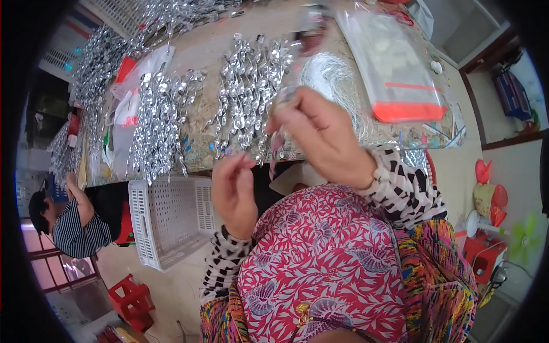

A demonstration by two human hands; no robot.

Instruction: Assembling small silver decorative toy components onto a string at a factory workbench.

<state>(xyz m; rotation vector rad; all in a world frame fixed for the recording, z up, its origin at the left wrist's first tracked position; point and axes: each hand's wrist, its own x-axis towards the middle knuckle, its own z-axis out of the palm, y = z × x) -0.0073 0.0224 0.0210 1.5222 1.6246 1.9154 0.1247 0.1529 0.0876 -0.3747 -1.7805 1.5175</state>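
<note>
My right hand [321, 132] is raised over the table's front edge, its thumb and fingers pinched together. From its fingertips hangs a thin twisted pinkish strip [275, 153], blurred. My left hand [235, 191] is lower and to the left, just off the edge, fingers curled in; whatever is between its fingertips is too small to make out. Beyond the hands lies a bunch of shiny silver twisted strips [243, 94]. A second silver bunch [157, 128] lies farther left, its ends over the edge. Right of these is a bundle of fine white strings [329, 77].
Clear plastic bags with a red-orange band [409, 111] lie at the table's right. A white plastic crate [153, 226] stands below the table at left, with a red stool [131, 302] nearby. Another person in a striped top [81, 231] sits far left. A green fan [521, 237] is at right.
</note>
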